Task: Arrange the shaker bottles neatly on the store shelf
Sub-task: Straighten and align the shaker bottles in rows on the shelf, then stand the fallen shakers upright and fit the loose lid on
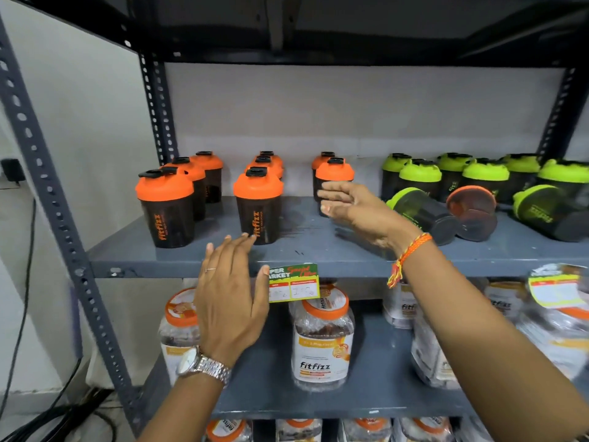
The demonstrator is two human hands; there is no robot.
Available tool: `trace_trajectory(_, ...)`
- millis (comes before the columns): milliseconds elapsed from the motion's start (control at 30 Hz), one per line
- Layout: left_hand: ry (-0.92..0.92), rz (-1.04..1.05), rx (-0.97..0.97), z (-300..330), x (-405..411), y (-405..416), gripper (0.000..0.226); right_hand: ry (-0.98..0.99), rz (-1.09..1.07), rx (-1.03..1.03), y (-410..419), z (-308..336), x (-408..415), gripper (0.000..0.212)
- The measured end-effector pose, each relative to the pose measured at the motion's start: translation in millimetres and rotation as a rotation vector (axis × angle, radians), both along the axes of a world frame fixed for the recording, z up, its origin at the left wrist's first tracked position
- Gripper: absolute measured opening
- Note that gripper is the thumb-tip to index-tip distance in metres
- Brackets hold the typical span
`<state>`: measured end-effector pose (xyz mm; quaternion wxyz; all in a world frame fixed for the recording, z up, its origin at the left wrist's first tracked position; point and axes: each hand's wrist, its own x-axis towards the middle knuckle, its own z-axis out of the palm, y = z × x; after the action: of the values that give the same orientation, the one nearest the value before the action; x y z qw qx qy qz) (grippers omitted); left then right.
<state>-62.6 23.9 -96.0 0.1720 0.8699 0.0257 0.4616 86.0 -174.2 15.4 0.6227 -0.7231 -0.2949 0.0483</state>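
Both hands open; right hand [353, 212] beside orange-lidded shaker [334, 177]

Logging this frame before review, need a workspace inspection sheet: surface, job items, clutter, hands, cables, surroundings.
Surface: grey metal shelf, bare strip along the front edge.
Job's things: orange-lidded shaker bottles upright in three columns at left; green-lidded shaker bottles upright at right; three toppled ones in front of them, two green-lidded and one orange-lidded.
Clutter: price tag clipped to the shelf lip.
Grippers: left hand open, fingertips at the shelf edge, holding nothing; right hand open beside an upright orange-lidded bottle, not gripping it.
Cables: black cables down the wall at left.
Surroundings: fitfizz jars on the lower shelves; white wall behind.
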Motion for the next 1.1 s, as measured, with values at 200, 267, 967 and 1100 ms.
trace_trajectory(200,0.013,-0.161,0.155,13,21,-78,0.055,-0.312,-0.613,-0.213,-77,15,-1,0.034)
trace_trajectory(267,0.043,-0.183,0.222,11,30,-104,0.058,-0.45,-0.765,-0.348,-100,16,0,0.035)
trace_trajectory(967,0.085,-0.025,0.362,-28,76,-157,0.056,-0.242,-0.748,-0.856,-150,11,29,0.072)
trace_trajectory(1100,0.049,0.006,0.379,-31,82,-156,0.048,0.135,-0.6,-0.338,-153,10,24,0.054)
